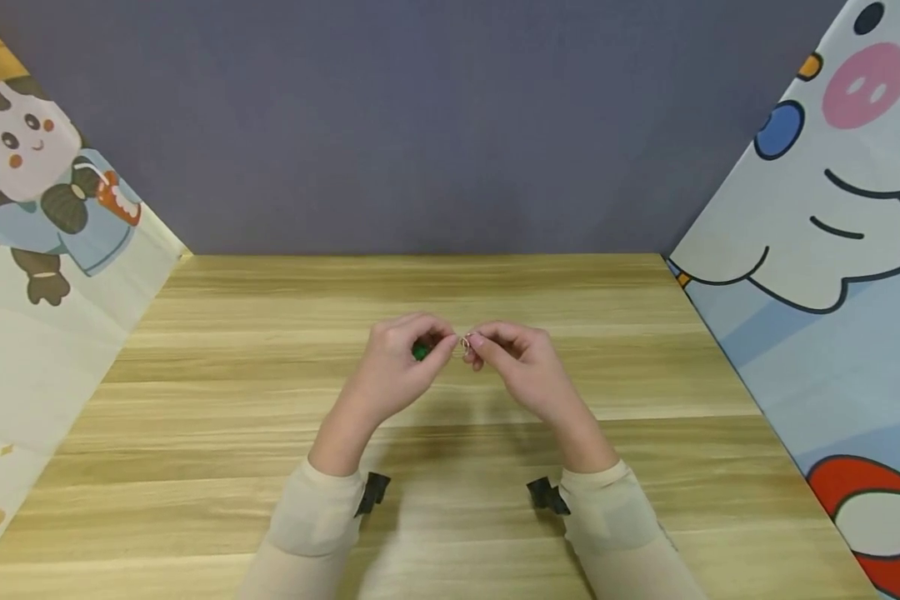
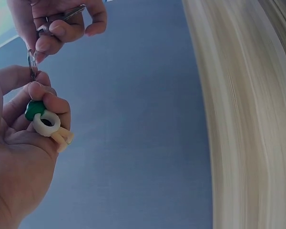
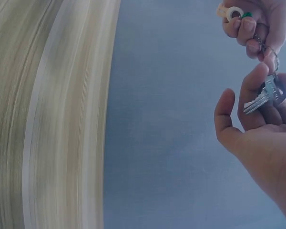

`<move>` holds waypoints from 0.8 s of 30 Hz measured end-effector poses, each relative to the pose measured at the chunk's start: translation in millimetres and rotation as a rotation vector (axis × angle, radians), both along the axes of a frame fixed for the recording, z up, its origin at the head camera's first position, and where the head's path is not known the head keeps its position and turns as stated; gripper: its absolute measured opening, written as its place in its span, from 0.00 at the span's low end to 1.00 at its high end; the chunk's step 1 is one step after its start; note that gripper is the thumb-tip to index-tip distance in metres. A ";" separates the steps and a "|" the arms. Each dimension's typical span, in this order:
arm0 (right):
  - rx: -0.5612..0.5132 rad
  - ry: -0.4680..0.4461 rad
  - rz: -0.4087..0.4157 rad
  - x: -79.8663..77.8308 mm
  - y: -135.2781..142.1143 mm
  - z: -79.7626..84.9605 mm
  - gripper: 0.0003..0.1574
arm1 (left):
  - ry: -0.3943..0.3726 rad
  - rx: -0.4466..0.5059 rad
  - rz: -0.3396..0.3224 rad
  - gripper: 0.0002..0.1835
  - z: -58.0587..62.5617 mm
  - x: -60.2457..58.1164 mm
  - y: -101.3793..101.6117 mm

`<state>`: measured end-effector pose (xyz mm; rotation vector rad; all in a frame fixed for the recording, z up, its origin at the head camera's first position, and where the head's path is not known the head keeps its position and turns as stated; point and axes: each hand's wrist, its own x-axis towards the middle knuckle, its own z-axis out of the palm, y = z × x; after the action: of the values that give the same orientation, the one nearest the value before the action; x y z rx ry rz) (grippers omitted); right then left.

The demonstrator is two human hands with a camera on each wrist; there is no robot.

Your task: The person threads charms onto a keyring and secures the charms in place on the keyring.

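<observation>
Above the table, my left hand (image 1: 401,367) and right hand (image 1: 528,367) almost meet at the fingertips. Thumb and index finger of the left hand pinch a thin metal key ring (image 2: 29,59). Against its other fingers hangs a keychain charm with a green part (image 2: 34,109), a white loop (image 2: 54,125) and a cream-coloured end (image 2: 63,138). The right hand pinches a silver key (image 3: 260,101) near its head, where the ring passes; the toothed blade lies across the fingers. Fingertips partly cover the spot where key and ring join.
Beneath the hands spreads a wood-grain table (image 1: 450,517). A grey-blue panel (image 1: 420,125) stands behind it, with cartoon-printed panels on the left (image 1: 82,333) and right (image 1: 795,350). Both sleeved wrists carry small black mounts (image 1: 373,493).
</observation>
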<state>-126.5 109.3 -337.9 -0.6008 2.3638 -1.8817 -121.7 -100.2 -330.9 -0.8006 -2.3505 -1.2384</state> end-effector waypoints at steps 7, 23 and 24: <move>0.067 0.055 -0.020 -0.9 1.9 -2.7 0.15 | -0.036 0.000 0.018 0.06 -3.1 -4.0 1.0; 0.253 0.142 0.155 -10.2 22.3 -5.9 0.18 | -0.351 -0.212 -0.091 0.07 1.4 -7.5 -8.5; 0.272 0.141 0.176 -10.2 24.9 -4.7 0.17 | -0.358 -0.219 -0.104 0.07 1.9 -8.0 -10.2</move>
<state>-136.7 134.2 -342.5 -0.9037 2.4964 -1.4584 -129.7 -110.4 -329.0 -0.8355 -2.8028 -1.2699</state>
